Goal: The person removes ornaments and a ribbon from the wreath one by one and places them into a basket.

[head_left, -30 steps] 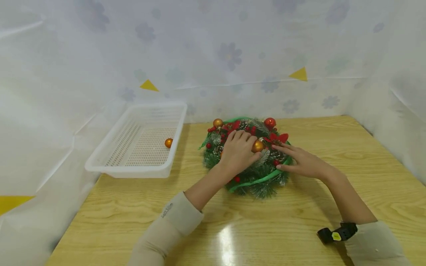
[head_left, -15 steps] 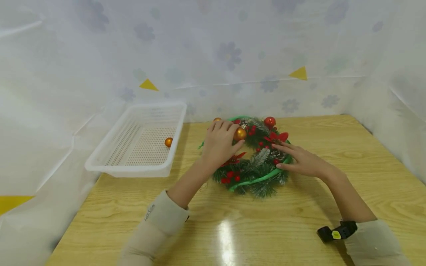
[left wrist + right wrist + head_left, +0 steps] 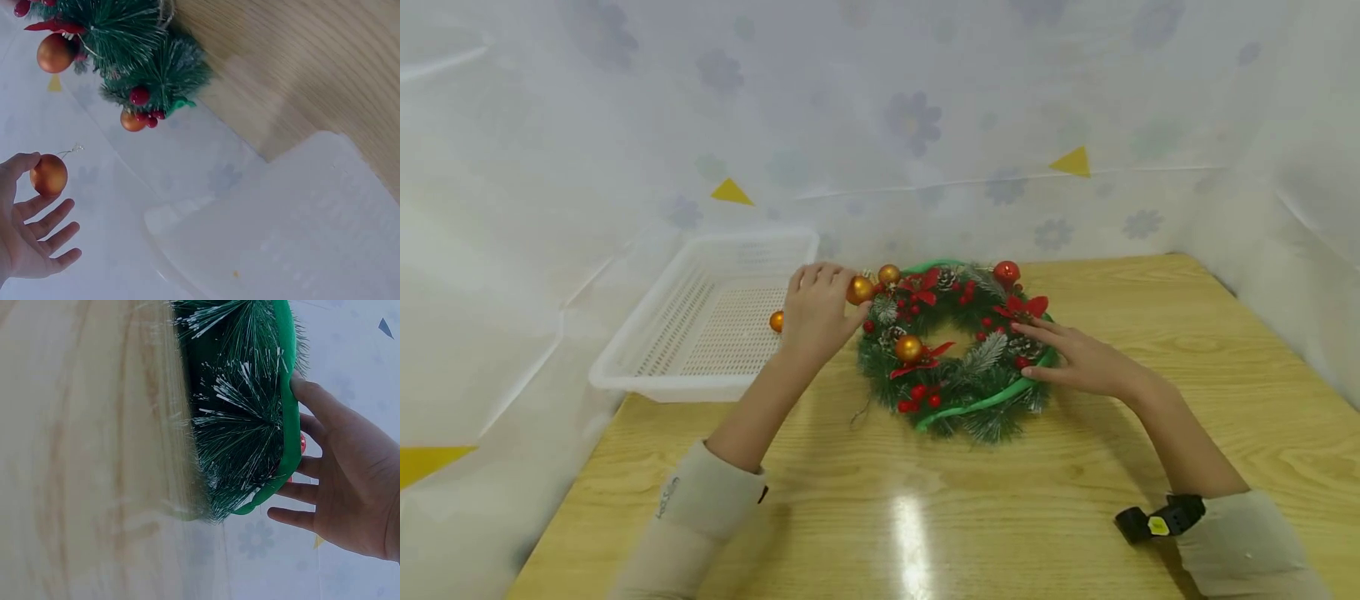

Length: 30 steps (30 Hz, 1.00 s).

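Note:
My left hand (image 3: pixel 816 317) pinches a gold Christmas bauble (image 3: pixel 49 175) between thumb and forefinger, the other fingers spread. A thin wire loop sticks out of the bauble's top. In the head view this hand overlaps the right rim of the white basket (image 3: pixel 662 382), left of the wreath. The green Christmas wreath (image 3: pixel 977 387) lies flat on the table, with red flowers, pinecones, berries and a green ribbon. My right hand (image 3: pixel 1082 362) rests on its right side, fingers straight over the greenery and thumb at the ribbon (image 3: pixel 289 419).
Inside the basket lies another gold bauble (image 3: pixel 777 321), partly hidden by my left hand. Gold baubles (image 3: pixel 908 348) and a red bauble (image 3: pixel 1007 273) sit on the wreath. A floral white sheet (image 3: pixel 917 192) hangs behind the wooden table (image 3: pixel 1000 517).
My left hand has moved left with the gold bauble, from over the wreath's middle to the basket's right rim, uncovering the wreath's left side. The right hand has stayed in place.

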Available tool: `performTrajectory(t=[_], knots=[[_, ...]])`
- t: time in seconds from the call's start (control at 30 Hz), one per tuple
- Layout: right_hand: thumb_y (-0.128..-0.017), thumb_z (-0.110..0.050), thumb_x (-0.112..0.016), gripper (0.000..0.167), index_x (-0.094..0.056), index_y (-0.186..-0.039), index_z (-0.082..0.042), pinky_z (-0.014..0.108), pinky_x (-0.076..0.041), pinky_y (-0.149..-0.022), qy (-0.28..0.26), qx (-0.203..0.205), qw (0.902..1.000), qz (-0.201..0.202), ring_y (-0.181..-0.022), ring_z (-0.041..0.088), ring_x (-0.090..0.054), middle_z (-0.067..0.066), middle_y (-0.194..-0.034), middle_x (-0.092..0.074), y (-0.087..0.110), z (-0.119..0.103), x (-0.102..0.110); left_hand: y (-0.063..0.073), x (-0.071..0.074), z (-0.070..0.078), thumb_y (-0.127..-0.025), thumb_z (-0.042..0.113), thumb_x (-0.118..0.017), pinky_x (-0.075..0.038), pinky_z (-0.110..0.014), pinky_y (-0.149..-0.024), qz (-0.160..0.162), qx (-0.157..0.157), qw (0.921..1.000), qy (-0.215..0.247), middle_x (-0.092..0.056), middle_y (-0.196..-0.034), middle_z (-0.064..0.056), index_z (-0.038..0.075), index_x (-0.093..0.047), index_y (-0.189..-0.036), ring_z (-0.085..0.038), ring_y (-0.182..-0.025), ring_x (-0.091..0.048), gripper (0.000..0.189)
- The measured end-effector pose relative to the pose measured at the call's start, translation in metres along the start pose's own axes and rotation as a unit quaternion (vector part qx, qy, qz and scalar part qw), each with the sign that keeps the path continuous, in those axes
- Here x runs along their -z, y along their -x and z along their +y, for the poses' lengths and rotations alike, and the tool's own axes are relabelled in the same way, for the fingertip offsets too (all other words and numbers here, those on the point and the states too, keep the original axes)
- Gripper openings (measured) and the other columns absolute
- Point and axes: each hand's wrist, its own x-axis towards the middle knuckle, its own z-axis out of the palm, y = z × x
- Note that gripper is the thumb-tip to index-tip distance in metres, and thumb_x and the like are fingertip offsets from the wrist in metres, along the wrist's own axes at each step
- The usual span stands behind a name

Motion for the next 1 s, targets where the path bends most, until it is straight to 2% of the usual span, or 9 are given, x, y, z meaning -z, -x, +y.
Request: performTrajectory(t=[0.13,0.27,0.5,0.7,0.87,1.0], knots=[[-0.089,-0.042,-0.057,0.07,-0.028,-0.145,-0.013,0.07,-0.024,-0.09,0.002,-0.003,1.0,0.001,-0.127,0.051,-0.02,0.026,-0.146,-0.018,0.0,0.0,0.0,0.005,0.002,-0.021,-0.083,0.036,-0.067,-0.034,-0.042,-0.097,0.04,0.014,0.9991,-0.002,-0.06,-0.107,-0.012,0.005,-0.063,-0.107,-0.03,-0.107,-0.049,0.04],[-0.089,-0.042,-0.057,0.07,-0.028,-0.145,-0.013,0.069,-0.025,-0.09,0.005,-0.004,1.0,0.001,-0.127,0.051,-0.02,0.025,-0.146,-0.018,0.001,0.0,-0.001,0.011,0.005,-0.039,-0.082,0.034,-0.068,-0.034,-0.044,-0.096,0.048,0.035,0.9982,0.0,-0.06,-0.106,-0.014,0.002,-0.063,-0.107,-0.033,-0.106,-0.049,0.041],[-0.089,-0.043,-0.057,0.07,-0.028,-0.146,-0.015,0.07,-0.024,-0.09,0.005,-0.008,0.9999,0.005,-0.127,0.05,-0.018,0.024,-0.146,-0.019,0.003,0.001,-0.002,0.021,0.009,-0.067,-0.084,0.032,-0.067,-0.032,-0.047,-0.097,0.009,0.074,0.9972,0.004,-0.057,-0.11,-0.019,-0.002,-0.059,-0.112,-0.036,-0.109,-0.045,0.045],[-0.089,-0.043,-0.057,0.07,-0.028,-0.145,-0.015,0.069,-0.024,-0.09,0.005,-0.007,0.9999,0.009,-0.127,0.051,-0.019,0.025,-0.146,-0.019,0.004,0.002,-0.002,0.028,0.002,-0.093,-0.085,0.029,-0.064,-0.03,-0.048,-0.098,-0.016,0.098,0.995,0.0,-0.055,-0.113,-0.022,-0.005,-0.057,-0.113,-0.039,-0.11,-0.043,0.045],[-0.089,-0.043,-0.057,0.07,-0.028,-0.146,-0.015,0.07,-0.024,-0.09,0.009,-0.01,0.9999,0.006,-0.127,0.051,-0.019,0.025,-0.146,-0.019,0.004,0.001,-0.001,0.033,-0.007,-0.109,-0.086,0.029,-0.062,-0.031,-0.049,-0.097,-0.035,0.083,0.9951,-0.04,-0.054,-0.112,-0.024,-0.007,-0.056,-0.111,-0.04,-0.11,-0.044,0.044],[-0.089,-0.043,-0.057,0.069,-0.028,-0.146,-0.015,0.069,-0.024,-0.09,0.005,-0.012,0.9999,0.003,-0.127,0.05,-0.018,0.024,-0.146,-0.019,0.004,0.0,0.0,0.036,-0.014,-0.119,-0.087,0.031,-0.062,-0.032,-0.049,-0.097,-0.065,0.061,0.9931,-0.076,-0.054,-0.112,-0.024,-0.007,-0.056,-0.109,-0.039,-0.109,-0.045,0.044]])
